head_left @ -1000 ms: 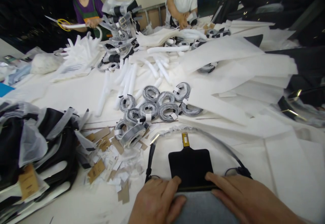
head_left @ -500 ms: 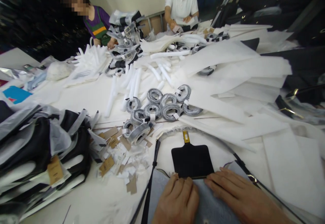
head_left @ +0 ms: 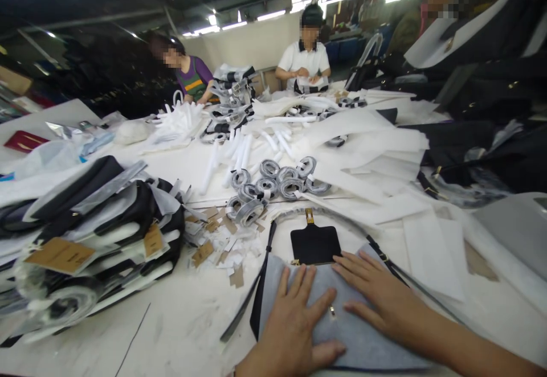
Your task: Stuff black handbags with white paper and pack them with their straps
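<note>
A handbag [head_left: 311, 331] lies in front of me, its upper side covered by a grey-blue sheet. My left hand [head_left: 294, 320] rests on this sheet with its fingers spread. To the right, my right hand [head_left: 376, 291] is also flat on it, fingertips near the upper edge. Between the hands a small metal clasp [head_left: 332, 310] shows. Beyond the upper edge sticks out a black flap [head_left: 315, 244] with a gold buckle [head_left: 309, 216]. A wrapped strap [head_left: 329, 212] arches behind the flap, attached at both sides of the bag.
Rolled straps [head_left: 291, 188] lie in a cluster ahead. Left stand stacked dark bags [head_left: 141, 212] with brown tags [head_left: 60, 254]. Paper scraps [head_left: 231, 251] lie between. White sheets [head_left: 367, 155] spread at right. Two people [head_left: 305, 58] work across the table; another is partly visible at upper right.
My hands have gone from curled and bunched at the bag's upper edge to spread flat on the grey-blue sheet. The view has tilted up, showing more of the room.
</note>
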A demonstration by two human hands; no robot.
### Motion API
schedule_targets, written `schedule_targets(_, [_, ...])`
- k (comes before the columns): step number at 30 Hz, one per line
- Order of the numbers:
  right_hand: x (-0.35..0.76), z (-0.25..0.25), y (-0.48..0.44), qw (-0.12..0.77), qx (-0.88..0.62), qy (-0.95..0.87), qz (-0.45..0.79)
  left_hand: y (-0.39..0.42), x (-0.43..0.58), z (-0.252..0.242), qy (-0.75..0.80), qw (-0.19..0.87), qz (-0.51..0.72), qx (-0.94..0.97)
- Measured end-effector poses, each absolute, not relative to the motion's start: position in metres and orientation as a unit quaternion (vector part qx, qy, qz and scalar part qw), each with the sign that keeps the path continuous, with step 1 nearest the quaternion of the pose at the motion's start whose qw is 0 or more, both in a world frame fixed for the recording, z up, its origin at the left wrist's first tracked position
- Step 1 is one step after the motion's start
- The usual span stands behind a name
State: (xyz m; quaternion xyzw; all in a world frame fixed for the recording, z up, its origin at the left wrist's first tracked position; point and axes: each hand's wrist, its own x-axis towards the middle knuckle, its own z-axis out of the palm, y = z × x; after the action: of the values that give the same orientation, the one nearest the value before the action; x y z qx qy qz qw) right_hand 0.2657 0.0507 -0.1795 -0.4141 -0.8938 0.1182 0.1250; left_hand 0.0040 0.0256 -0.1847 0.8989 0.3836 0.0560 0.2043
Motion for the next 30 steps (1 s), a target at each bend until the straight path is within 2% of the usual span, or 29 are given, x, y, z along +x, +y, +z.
schedule_targets(3, [0.232, -0.152, 0.082, 0.104, -0.429, -0.876, 0.195, 0.025, 0.004, -0.182, 0.385, 0.224, 0.073, 0.892])
schedule_targets(6, [0.187, -0.14, 0.122, -0.005, -0.429, -0.874, 0.226, 0.023, 0.003, -0.182, 0.387, 0.223, 0.098, 0.889])
schedule_targets(12, [0.133, -0.155, 0.171, -0.175, -0.357, -0.877, 0.271, 0.02, -0.001, -0.176, 0.377, 0.244, 0.134, 0.883])
schedule_targets(16, [0.126, -0.16, 0.183, -0.243, -0.335, -0.859, 0.301, 0.018, -0.004, -0.174, 0.375, 0.249, 0.142, 0.881])
schedule_targets(19, [0.132, -0.161, 0.184, -0.232, -0.322, -0.852, 0.341, 0.018, -0.005, -0.174, 0.373, 0.243, 0.139, 0.884])
schedule_targets(25, [0.157, -0.163, 0.175, -0.094, -0.282, -0.865, 0.405, 0.017, -0.007, -0.176, 0.372, 0.255, 0.155, 0.879])
schedule_targets(30, [0.17, -0.171, 0.177, -0.05, -0.268, -0.856, 0.439, 0.019, -0.007, -0.178, 0.371, 0.279, 0.147, 0.873])
